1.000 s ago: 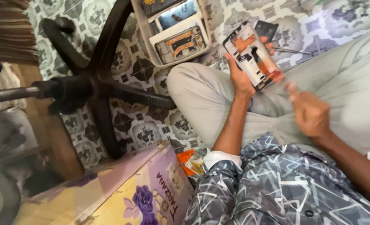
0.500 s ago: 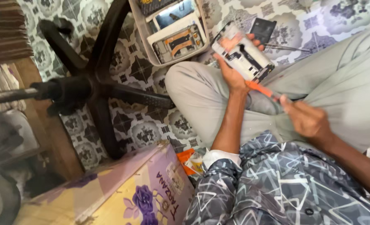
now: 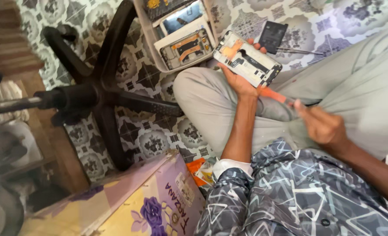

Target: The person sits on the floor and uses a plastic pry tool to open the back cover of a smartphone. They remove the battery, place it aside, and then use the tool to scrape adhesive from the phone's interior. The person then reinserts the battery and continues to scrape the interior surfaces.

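Head view: the left hand (image 3: pixel 240 83) grips an opened phone (image 3: pixel 247 59) above the person's knee; the right hand (image 3: pixel 323 126) pinches an orange tool (image 3: pixel 275 95), its tip touching the phone's lower edge.

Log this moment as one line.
left hand: holds opened phone | right hand: grips orange tool, tip at phone's lower edge | tray of phone parts on floor beyond knee

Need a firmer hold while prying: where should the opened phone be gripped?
Grip the opened phone across its long edges from underneath, as the left hand does. Its open face tilts up, and the orange tool in the right hand meets its near corner, so probably keep clear there.
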